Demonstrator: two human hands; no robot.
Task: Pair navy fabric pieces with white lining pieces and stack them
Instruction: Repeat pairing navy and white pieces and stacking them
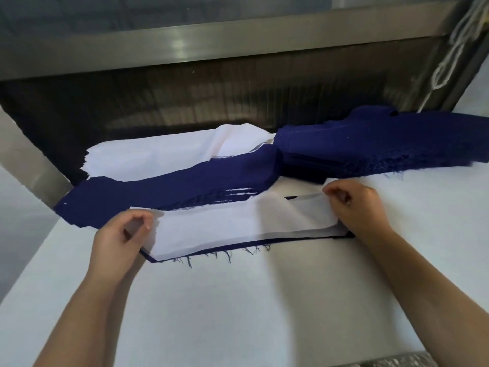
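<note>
Pinching opposite ends of one white lining piece [238, 223], the left hand [119, 239] fingers [144, 221] grip its 9 o'clock end and the right hand [356, 207] fingers [334, 193] its 3 o'clock corner. The lining lies mid-surface on a navy piece [150, 258] whose frayed, thready edge shows along 6 o'clock. The step in hand is judged to be pairing. The next move calls for squaring the thin, limp lining to the stiffer navy outline and flattening the raised fold, then stacking it. The fanned navy stack [158, 192], lining stack [164, 152] and thick navy pile [370, 147] wait toward 12 o'clock on the smooth white surface [238, 308].
</note>
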